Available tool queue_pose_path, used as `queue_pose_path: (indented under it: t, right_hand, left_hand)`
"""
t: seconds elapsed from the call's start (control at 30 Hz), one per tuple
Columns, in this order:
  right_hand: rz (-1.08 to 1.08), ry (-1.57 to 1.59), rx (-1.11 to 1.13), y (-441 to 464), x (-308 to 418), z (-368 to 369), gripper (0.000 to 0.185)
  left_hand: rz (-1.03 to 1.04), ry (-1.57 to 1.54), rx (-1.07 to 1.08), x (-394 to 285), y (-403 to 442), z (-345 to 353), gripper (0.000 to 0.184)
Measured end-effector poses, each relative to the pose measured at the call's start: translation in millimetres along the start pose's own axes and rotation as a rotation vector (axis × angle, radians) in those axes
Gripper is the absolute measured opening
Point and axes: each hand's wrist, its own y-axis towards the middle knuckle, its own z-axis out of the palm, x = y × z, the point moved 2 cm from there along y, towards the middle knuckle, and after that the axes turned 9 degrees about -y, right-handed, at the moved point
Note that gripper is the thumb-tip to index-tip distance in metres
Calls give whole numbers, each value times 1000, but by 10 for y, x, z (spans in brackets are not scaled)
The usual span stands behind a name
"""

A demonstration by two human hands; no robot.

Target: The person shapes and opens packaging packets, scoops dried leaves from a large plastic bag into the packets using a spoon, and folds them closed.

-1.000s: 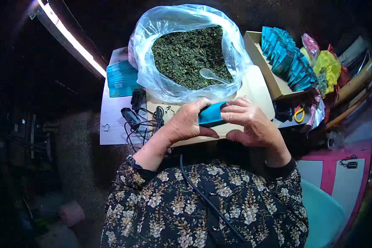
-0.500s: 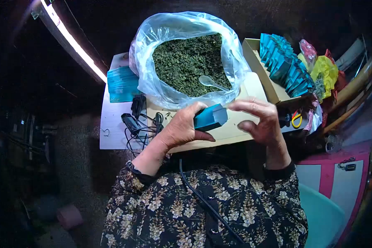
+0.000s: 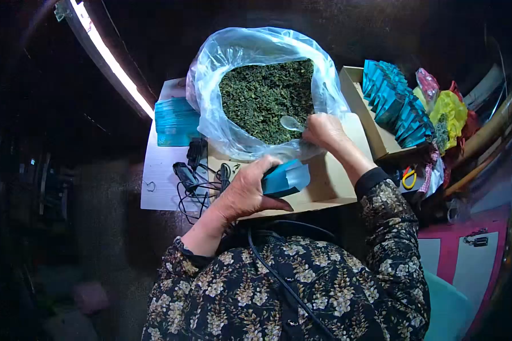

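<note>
My left hand (image 3: 249, 187) is wrapped round a small teal packet (image 3: 279, 181), its open mouth facing right. Over the right rim of a clear plastic bag (image 3: 206, 116), my right hand (image 3: 324, 131) is closed on the handle of a clear plastic spoon (image 3: 290, 123). The spoon's bowl rests at the surface of the dark green dried leaves (image 3: 261, 91) that fill the bag. My fingers cover most of the spoon's handle.
A stack of flat teal packets (image 3: 175, 122) lies left of the bag, above black cables and adapters (image 3: 190, 173). To the right, a cardboard box (image 3: 355, 85) holds several teal packets (image 3: 393, 102). Beyond it are a yellow plastic bag (image 3: 450, 111) and yellow-handled scissors (image 3: 409, 178).
My right hand has moved from beside the packet up to the bag and taken hold of the spoon. My left hand still holds the packet. The whole view has shifted slightly.
</note>
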Motion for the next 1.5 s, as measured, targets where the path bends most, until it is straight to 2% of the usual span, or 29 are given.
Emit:
queue_pose_path:
  t: [0.1, 0.37, 0.5, 0.6, 0.63, 0.73, 0.77, 0.87, 1.0, 1.17, 1.27, 1.5]
  right_hand:
    - [-53, -78, 137, 4, 71, 130, 21]
    - [-4, -80, 121, 80, 69, 214, 20]
    - [-15, -76, 10, 77, 64, 173, 21]
    - [-150, 342, -336, 43, 2, 183, 17]
    - [-149, 342, -336, 34, 18, 172, 17]
    - [61, 695, -158, 40, 51, 154, 13]
    - [61, 695, -156, 47, 34, 155, 13]
    - [235, 1325, 250, 60, -24, 196, 11]
    - [233, 1485, 363, 37, 68, 180, 8]
    - [233, 1549, 371, 151, 125, 307, 9]
    - [364, 1626, 253, 248, 150, 331, 10]
    - [404, 1617, -47, 531, 164, 399, 9]
  left_hand:
    - [-12, 4, -14, 4, -43, -24, 77]
    - [25, -10, -27, -6, -54, -82, 75]
    - [6, -1, -52, -13, -91, -164, 75]
    - [-42, 28, -116, -2, -123, -251, 79]
    - [-41, 28, -116, -1, -133, -275, 79]
    - [-136, 34, -169, 34, -160, -360, 81]
    - [-138, 33, -168, 42, -165, -378, 81]
    - [-51, 91, -247, 45, -164, -442, 76]
    - [91, 154, -299, 36, -145, -546, 76]
    - [89, 141, -315, 81, -147, -609, 77]
    - [43, 160, -308, 92, -133, -617, 76]
    - [1, 166, -284, 139, -73, -641, 73]
